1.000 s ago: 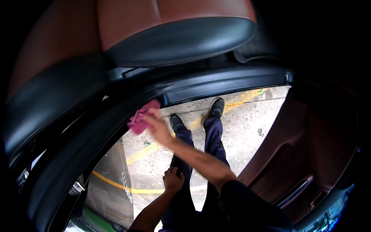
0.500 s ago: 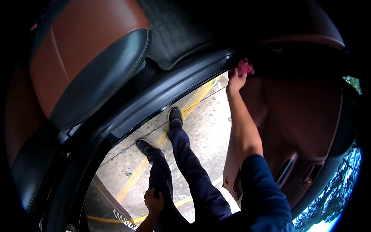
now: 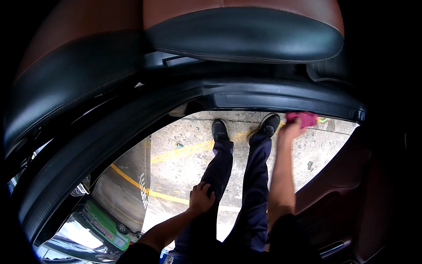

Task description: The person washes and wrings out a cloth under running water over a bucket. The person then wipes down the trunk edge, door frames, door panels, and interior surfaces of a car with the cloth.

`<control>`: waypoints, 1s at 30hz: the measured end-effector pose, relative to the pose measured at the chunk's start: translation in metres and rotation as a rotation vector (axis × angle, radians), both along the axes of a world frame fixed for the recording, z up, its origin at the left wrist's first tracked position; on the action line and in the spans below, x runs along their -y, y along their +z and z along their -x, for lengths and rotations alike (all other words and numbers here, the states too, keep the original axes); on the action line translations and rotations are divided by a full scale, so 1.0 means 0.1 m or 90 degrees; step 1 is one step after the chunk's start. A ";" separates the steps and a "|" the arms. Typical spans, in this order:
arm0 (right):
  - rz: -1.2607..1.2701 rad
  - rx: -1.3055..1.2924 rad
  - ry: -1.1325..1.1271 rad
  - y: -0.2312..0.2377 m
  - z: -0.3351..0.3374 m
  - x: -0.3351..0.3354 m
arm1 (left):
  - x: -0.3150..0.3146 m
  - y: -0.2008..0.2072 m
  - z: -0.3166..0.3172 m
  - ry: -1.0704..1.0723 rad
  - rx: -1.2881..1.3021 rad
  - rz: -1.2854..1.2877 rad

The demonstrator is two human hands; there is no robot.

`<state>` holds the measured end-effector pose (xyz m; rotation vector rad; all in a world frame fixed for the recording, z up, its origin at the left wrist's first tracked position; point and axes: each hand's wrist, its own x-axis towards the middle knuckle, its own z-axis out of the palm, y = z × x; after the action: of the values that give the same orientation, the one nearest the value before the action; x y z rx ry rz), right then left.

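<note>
A crumpled dark-pink cloth is gripped in my right hand, its fingers closed round it. The cloth is just below the black door sill of a car; whether it touches the sill I cannot tell. My left hand lies on my left trouser leg near the knee, fingers spread and holding nothing.
Brown-and-black seats fill the top beyond the sill. At right stands the open door's brown inner panel. My dark shoes stand on concrete with yellow lines. Lower left is the glossy car body, reflecting a green vehicle.
My right hand has moved with the cloth from the sill's far end by the door to nearer my right shoe. My view has turned left; the left hand stays on the leg.
</note>
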<state>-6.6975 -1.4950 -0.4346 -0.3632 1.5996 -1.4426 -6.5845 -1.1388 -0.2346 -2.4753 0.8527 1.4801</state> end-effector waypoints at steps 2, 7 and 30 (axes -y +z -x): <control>-0.067 0.068 -0.020 0.15 -0.58 -0.34 | -0.03 0.01 0.04 0.013 -0.011 -0.002; -0.110 0.262 0.055 0.12 -1.67 -1.32 | -0.14 -0.01 0.07 0.037 -0.010 -0.004; -0.031 -0.371 0.882 2.84 0.13 -1.28 | 1.67 0.58 0.23 0.926 -0.815 0.300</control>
<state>-6.7108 -1.3670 -0.1501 -1.5752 1.2296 -0.2023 -6.6076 -1.3056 -0.1762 -1.9767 -1.1620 3.7311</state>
